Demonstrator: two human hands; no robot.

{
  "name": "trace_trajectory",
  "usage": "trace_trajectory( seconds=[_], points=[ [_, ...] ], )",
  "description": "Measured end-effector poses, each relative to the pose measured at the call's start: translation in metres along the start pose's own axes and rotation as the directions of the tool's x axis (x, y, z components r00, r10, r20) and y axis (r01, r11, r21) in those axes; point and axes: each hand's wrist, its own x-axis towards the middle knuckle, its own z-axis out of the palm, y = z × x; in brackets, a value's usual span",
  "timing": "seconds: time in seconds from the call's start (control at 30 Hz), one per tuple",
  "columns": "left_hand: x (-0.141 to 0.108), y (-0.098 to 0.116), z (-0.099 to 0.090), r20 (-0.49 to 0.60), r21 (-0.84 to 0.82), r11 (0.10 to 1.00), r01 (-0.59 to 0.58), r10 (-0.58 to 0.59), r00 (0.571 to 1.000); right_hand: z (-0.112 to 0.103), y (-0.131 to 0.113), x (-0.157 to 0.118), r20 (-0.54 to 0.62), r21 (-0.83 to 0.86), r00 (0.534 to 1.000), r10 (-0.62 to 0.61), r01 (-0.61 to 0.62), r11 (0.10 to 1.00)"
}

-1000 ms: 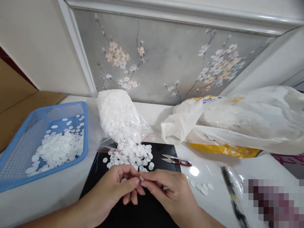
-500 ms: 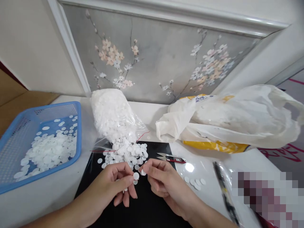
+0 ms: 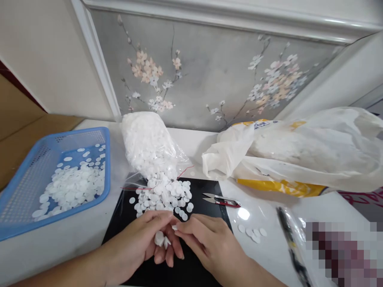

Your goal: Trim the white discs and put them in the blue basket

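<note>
Several small white discs [image 3: 161, 239] rest in the curled fingers of my left hand [image 3: 149, 233]. My right hand [image 3: 206, 237] pinches one white disc [image 3: 174, 227] between thumb and forefinger, close to the left fingertips. Both hands are over a black board [image 3: 185, 275]. Beyond them a pile of white discs [image 3: 164, 195] spills onto the board from a clear plastic bag [image 3: 146, 139] full of the same discs. What the left thumb and forefinger press on is hidden.
A blue basket [image 3: 107, 167] with many discs stands at left. Thread snips [image 3: 223, 200] lie at the board's right edge, near several loose discs [image 3: 253, 233]. A white-and-yellow plastic bag [image 3: 278, 167] fills the back right. A black pen-like item [image 3: 291, 247] lies at right.
The right hand has moved in to the left hand, and the disc in its fingers is now beside the left fingertips. The left hand has turned, showing the discs in its fingers. The view shifted slightly.
</note>
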Motion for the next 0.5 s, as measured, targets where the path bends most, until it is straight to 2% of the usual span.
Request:
trace_trajectory(
  seconds=[0.07,0.1,0.17,0.23,0.3,0.37,0.5],
  points=[
    [0.0,-0.003,0.0,0.011,-0.035,0.999,0.003,-0.003,1.0,0.0,0.001,0.001,0.059,0.039,0.998,-0.032,0.03,0.999],
    [0.0,-0.004,-0.001,0.003,-0.044,0.999,-0.003,0.003,1.0,-0.001,0.001,0.002,0.086,0.104,0.996,0.003,-0.011,0.995],
    [0.0,-0.004,-0.001,-0.014,-0.037,0.999,-0.018,0.018,1.0,-0.004,0.0,0.004,0.126,0.23,0.979,0.162,-0.188,0.955],
    [-0.001,-0.003,-0.002,-0.023,-0.007,1.0,-0.028,0.028,0.999,-0.008,0.001,0.006,0.144,0.282,0.914,0.378,-0.404,0.87],
    [-0.001,-0.001,-0.002,-0.016,0.024,0.999,-0.031,0.031,0.999,-0.013,0.004,0.007,0.137,0.261,0.838,0.528,-0.545,0.797],
    [-0.001,0.001,-0.001,-0.015,0.033,0.999,-0.029,0.03,0.999,-0.017,0.008,0.008,0.102,0.203,0.816,0.57,-0.578,0.791],
    [-0.002,0.004,0.0,-0.016,0.041,0.999,-0.026,0.026,1.0,-0.021,0.014,0.011,0.058,-0.007,0.849,0.526,-0.526,0.85]
  ],
)
